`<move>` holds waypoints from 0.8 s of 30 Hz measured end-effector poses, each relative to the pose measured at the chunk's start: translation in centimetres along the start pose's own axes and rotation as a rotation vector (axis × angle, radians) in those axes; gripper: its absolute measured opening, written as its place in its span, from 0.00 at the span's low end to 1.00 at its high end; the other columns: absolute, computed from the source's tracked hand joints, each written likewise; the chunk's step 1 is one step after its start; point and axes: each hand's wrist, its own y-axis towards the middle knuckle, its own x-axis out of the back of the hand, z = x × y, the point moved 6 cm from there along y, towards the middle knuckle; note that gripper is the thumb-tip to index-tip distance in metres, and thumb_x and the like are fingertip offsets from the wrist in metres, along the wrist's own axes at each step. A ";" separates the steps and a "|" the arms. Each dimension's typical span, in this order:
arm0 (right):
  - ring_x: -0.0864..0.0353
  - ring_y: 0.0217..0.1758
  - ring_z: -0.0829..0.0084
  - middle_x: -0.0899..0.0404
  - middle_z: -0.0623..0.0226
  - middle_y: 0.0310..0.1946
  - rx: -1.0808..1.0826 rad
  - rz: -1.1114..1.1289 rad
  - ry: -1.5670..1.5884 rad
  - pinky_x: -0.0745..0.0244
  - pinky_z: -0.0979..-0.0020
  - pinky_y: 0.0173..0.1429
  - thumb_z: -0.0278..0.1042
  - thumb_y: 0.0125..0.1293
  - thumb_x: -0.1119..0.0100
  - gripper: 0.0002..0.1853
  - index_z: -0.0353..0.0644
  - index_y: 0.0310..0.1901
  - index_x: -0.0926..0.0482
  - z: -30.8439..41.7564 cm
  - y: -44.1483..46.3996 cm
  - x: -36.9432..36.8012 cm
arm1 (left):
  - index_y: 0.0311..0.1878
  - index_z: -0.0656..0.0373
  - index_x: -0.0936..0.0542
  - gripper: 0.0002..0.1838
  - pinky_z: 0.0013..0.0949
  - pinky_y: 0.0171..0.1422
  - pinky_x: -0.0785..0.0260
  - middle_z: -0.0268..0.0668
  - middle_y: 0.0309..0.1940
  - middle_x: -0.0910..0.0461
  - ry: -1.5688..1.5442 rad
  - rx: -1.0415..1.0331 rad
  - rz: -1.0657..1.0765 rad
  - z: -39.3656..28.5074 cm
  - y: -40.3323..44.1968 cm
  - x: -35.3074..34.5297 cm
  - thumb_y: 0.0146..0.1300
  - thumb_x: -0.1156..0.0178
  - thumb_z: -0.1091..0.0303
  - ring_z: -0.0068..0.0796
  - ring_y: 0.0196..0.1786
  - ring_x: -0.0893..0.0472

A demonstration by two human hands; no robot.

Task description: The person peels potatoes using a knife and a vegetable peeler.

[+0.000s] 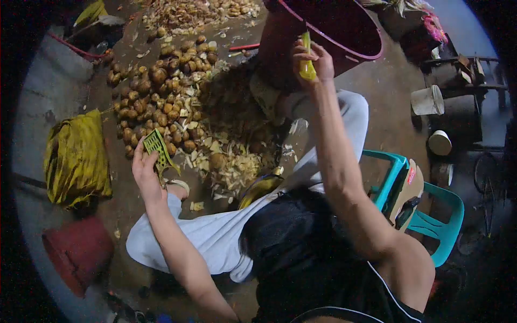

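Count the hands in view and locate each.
2: the left hand at mid-left, holding a green perforated tool; the right hand at top, near the maroon tub, holding a yellow object.

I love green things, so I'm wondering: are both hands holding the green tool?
No, only the left hand holds the green tool; the right hand holds a yellow object.

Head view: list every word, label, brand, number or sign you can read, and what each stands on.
No text is readable.
Red patch on the cardboard at the teal chair: pale marks, too small and blurred to read.
Green slotted tool in the left hand, yellow object in the right hand: no legible lettering.
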 end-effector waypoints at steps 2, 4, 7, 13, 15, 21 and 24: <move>0.32 0.23 0.76 0.31 0.61 0.30 0.037 -0.102 0.444 0.30 0.79 0.26 0.27 0.63 0.53 0.11 0.28 0.42 0.29 -2.1 0.4 -1.3 | 0.66 0.67 0.34 0.27 0.30 0.60 0.32 0.41 0.54 0.23 -0.009 0.029 0.052 -0.3 -0.3 -0.5 0.62 0.48 0.78 0.28 0.54 0.23; 0.32 0.23 0.76 0.31 0.61 0.28 0.058 -0.103 0.519 0.30 0.78 0.25 0.26 0.60 0.53 0.09 0.29 0.39 0.30 -3.4 1.1 -0.7 | 0.66 0.67 0.34 0.27 0.29 0.59 0.32 0.40 0.52 0.22 -0.022 -0.016 0.029 0.1 -0.2 -0.2 0.62 0.48 0.78 0.27 0.53 0.23; 0.31 0.21 0.75 0.32 0.61 0.27 0.147 -0.185 0.471 0.29 0.77 0.25 0.26 0.58 0.53 0.08 0.30 0.37 0.31 -5.5 1.3 -0.1 | 0.66 0.67 0.34 0.28 0.29 0.58 0.32 0.40 0.51 0.21 -0.030 -0.038 0.098 0.1 -0.5 -0.8 0.61 0.47 0.78 0.27 0.51 0.22; 0.30 0.22 0.75 0.31 0.65 0.24 0.097 -0.323 0.081 0.31 0.75 0.27 0.25 0.62 0.56 0.08 0.32 0.39 0.29 -9.2 1.6 -1.1 | 0.66 0.66 0.34 0.29 0.29 0.58 0.32 0.41 0.50 0.21 0.032 -0.101 0.122 -0.4 -0.5 -1.5 0.59 0.46 0.81 0.27 0.50 0.22; 0.29 0.24 0.77 0.31 0.69 0.23 0.089 -0.306 -0.682 0.33 0.75 0.28 0.30 0.70 0.52 0.10 0.33 0.46 0.26 -10.4 2.0 -2.2 | 0.67 0.63 0.33 0.30 0.28 0.56 0.30 0.41 0.51 0.22 0.030 -0.131 0.148 -0.7 -0.3 -2.2 0.58 0.47 0.85 0.26 0.50 0.22; 0.24 0.33 0.79 0.18 0.65 0.33 -0.163 0.094 -1.562 0.26 0.70 0.39 0.47 0.61 0.33 0.23 0.35 0.46 0.20 -13.8 1.6 -3.2 | 0.66 0.61 0.31 0.31 0.24 0.49 0.28 0.39 0.51 0.23 0.295 -0.158 0.269 0.6 0.2 -5.6 0.57 0.49 0.89 0.22 0.47 0.21; 0.32 0.33 0.84 0.24 0.72 0.26 -0.305 0.341 -1.849 0.31 0.72 0.38 0.42 0.61 0.32 0.17 0.37 0.42 0.23 -15.6 -0.2 -5.5 | 0.65 0.60 0.29 0.30 0.23 0.46 0.28 0.36 0.45 0.21 0.284 -0.239 0.310 3.9 1.4 -9.3 0.56 0.47 0.88 0.21 0.42 0.21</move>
